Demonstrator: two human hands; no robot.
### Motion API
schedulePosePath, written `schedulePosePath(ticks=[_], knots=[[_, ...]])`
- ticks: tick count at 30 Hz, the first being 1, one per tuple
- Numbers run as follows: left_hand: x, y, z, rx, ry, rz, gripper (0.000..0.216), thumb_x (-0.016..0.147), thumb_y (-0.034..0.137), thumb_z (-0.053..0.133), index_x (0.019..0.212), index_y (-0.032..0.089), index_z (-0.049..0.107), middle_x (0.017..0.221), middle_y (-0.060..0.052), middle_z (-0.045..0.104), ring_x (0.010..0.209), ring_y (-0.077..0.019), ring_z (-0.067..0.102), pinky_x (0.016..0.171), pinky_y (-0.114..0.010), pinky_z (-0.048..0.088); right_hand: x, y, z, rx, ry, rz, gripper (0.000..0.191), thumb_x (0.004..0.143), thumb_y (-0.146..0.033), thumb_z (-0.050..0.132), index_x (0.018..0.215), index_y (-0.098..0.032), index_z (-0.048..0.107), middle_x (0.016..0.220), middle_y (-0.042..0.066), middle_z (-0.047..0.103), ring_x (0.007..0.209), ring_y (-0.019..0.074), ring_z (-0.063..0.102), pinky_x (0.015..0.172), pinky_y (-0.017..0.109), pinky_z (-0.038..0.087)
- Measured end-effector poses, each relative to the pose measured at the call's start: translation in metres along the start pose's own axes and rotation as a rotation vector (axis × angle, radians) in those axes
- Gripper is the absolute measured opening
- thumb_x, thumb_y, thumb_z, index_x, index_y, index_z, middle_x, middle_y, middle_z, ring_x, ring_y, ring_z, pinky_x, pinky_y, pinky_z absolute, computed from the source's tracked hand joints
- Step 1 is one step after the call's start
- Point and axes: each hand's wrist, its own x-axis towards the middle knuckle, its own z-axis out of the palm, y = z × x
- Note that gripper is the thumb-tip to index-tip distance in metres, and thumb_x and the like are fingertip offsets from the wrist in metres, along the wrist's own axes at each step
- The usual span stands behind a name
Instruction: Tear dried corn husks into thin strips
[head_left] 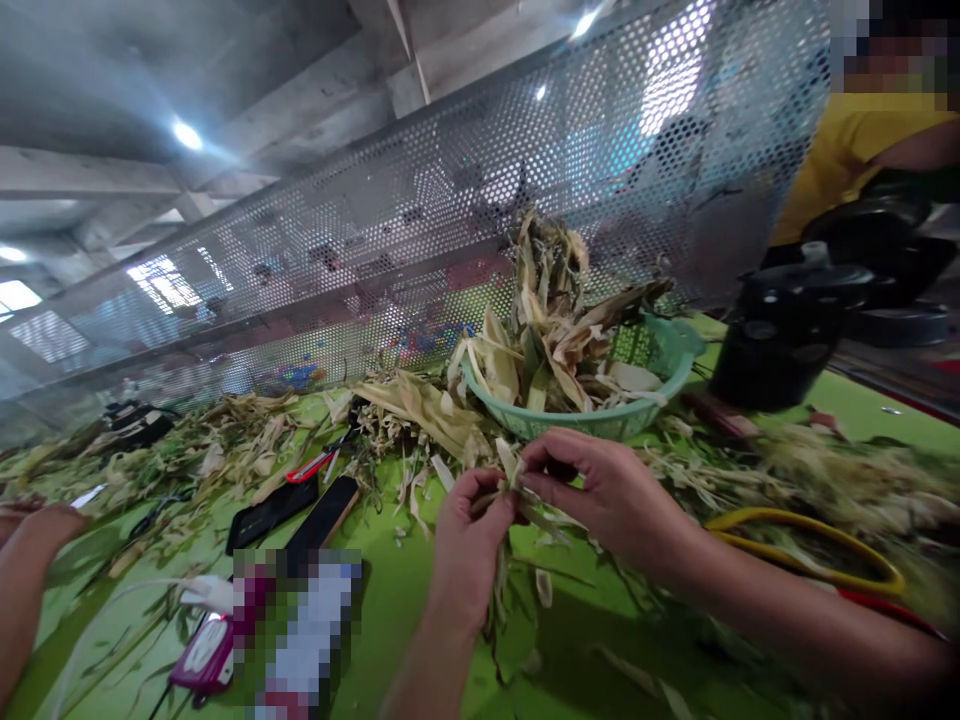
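Above the green table, both my hands meet with fingertips pinched on strips of dried corn husk point(508, 465). My left hand point(476, 530) is closed on the strips from the left, and a bundle of thin husk ends hangs down below it. From the right, my right hand point(585, 480) pinches a pale strip near the same spot. Just behind the hands stands a light green plastic basket point(570, 425), heaped with dry husks point(551, 350). A loose husk leaf point(412, 405) lies to the left of the basket.
Two dark phones point(322, 520), a red-handled cutter point(311, 465) and a magenta device point(202, 655) with a white cable lie left. Yellow-handled scissors point(810, 540) and a black canister point(787, 335) are right. A perforated metal screen point(420, 230) stands behind. Another person's hand point(37, 530) is far left.
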Motion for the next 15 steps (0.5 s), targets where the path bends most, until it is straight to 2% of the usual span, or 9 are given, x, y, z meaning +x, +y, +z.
schedulePosePath(ticks=[4,11,15], knots=[[-0.0008,0.0033,0.0007,0.009,-0.026,0.000,0.018,0.069,0.024,0.074,0.081,0.015,0.065,0.072,0.000,0.063,0.066,-0.0096,0.056,0.065,-0.021,0.044,0.0006,0.0020,0.0009,0.007,-0.002,-0.008,0.007,0.085,-0.020,0.058,0.080,-0.020,0.063,0.079,0.002,0.066,0.073,0.0156,0.059,0.066,0.025,0.044],[-0.0002,-0.0020,0.0013,-0.116,0.038,-0.041,0.022,0.066,0.025,0.076,0.082,0.016,0.063,0.073,0.000,0.064,0.068,-0.0104,0.057,0.068,-0.022,0.044,0.0040,0.0057,0.0058,0.290,-0.061,0.195,0.015,0.084,-0.034,0.062,0.083,-0.020,0.058,0.071,-0.001,0.059,0.066,0.0140,0.054,0.058,0.024,0.044],[0.0020,-0.0055,-0.0016,-0.141,0.060,-0.008,0.023,0.070,0.027,0.074,0.088,0.018,0.063,0.078,0.000,0.067,0.073,-0.0116,0.060,0.075,-0.024,0.046,0.0026,0.0022,0.0060,0.312,-0.138,0.210,0.022,0.084,-0.040,0.061,0.082,-0.018,0.060,0.072,0.001,0.062,0.067,0.0150,0.056,0.058,0.025,0.044]])
